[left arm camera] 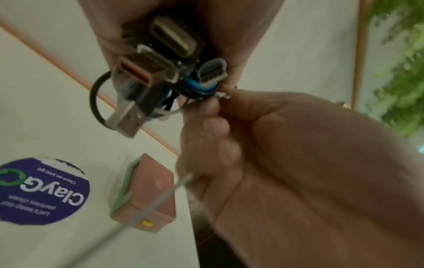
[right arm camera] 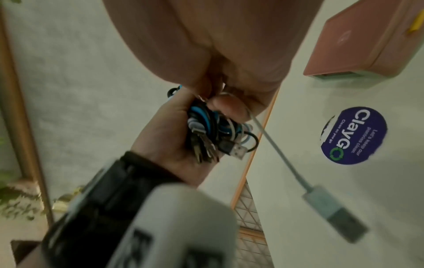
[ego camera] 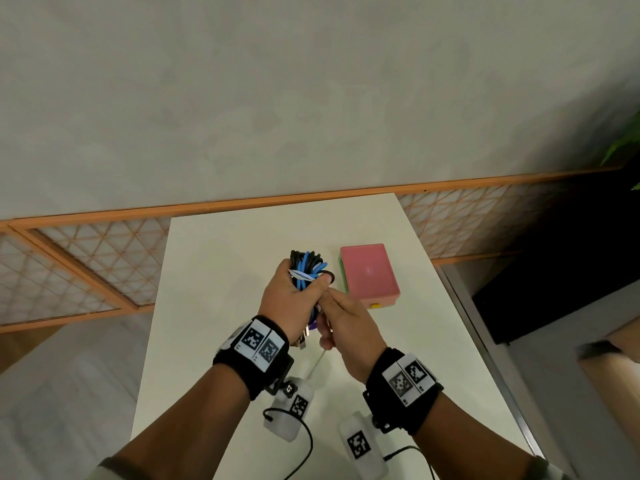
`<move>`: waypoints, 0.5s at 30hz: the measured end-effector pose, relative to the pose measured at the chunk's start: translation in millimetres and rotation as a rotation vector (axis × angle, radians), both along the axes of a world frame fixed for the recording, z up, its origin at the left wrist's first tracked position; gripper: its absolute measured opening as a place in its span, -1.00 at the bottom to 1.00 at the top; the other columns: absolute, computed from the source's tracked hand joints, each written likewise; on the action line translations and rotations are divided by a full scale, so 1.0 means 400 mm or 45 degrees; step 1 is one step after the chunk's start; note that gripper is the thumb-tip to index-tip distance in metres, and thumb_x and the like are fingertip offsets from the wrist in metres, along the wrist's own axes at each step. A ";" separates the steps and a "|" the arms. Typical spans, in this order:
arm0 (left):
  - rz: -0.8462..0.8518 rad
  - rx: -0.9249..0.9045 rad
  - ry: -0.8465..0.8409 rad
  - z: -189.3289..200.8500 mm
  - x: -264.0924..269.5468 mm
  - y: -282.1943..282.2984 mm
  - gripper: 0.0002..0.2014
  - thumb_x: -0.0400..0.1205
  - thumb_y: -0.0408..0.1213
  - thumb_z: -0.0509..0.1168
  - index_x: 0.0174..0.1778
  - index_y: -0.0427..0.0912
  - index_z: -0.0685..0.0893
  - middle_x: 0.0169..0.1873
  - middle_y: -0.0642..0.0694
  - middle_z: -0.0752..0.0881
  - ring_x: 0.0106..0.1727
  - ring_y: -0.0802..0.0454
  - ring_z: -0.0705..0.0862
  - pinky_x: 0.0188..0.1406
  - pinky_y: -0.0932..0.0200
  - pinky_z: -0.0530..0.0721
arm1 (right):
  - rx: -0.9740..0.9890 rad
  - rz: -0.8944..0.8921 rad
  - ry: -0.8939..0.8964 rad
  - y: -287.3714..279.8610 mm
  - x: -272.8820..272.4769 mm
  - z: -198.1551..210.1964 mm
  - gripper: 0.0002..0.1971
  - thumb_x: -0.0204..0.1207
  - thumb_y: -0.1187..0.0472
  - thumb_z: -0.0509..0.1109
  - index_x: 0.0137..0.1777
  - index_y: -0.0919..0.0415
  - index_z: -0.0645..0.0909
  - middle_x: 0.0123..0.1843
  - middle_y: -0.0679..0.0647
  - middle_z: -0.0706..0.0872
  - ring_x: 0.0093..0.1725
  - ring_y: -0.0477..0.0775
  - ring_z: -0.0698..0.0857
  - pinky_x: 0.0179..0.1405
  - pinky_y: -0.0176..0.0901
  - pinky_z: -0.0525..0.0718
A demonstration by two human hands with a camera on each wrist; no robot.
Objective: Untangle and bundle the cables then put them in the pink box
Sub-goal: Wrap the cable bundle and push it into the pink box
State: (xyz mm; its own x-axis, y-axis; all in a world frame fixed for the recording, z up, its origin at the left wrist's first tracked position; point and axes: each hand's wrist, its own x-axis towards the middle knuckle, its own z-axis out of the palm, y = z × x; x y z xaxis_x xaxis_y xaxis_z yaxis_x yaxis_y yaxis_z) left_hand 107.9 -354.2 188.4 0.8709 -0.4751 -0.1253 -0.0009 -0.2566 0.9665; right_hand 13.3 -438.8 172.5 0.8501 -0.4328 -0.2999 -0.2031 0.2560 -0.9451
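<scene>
My left hand (ego camera: 298, 289) grips a folded bundle of black, blue and white cables (ego camera: 308, 266) above the white table (ego camera: 214, 306). Several USB plugs (left arm camera: 137, 87) stick out of the fist at the wrist end. Just right of it, my right hand (ego camera: 341, 323) pinches a thin white cable (right arm camera: 270, 137) that leaves the bundle. Its loose end hangs below with a grey USB plug (right arm camera: 335, 214). The pink box (ego camera: 369, 273) lies shut on the table to the right of the bundle, with a yellow latch (left arm camera: 146, 223) on its near side.
A round purple sticker (right arm camera: 353, 136) is stuck to the table near the box. An orange-framed lattice screen (ego camera: 86, 265) runs behind the table's far edge. A green plant (ego camera: 623, 143) stands at the far right, and a dark cabinet (ego camera: 554, 271) sits right of the table.
</scene>
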 end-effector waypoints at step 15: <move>-0.037 0.746 -0.055 -0.067 0.111 0.037 -0.62 0.63 0.03 0.44 0.16 -0.11 0.49 -0.14 -0.14 0.77 -0.28 -0.17 0.81 -0.48 0.08 0.67 | -1.453 0.699 -0.024 -0.072 -0.059 0.015 -0.80 0.79 0.09 0.27 0.11 0.08 0.72 -0.02 -0.02 0.78 -0.08 -0.01 0.65 -0.09 -0.08 0.58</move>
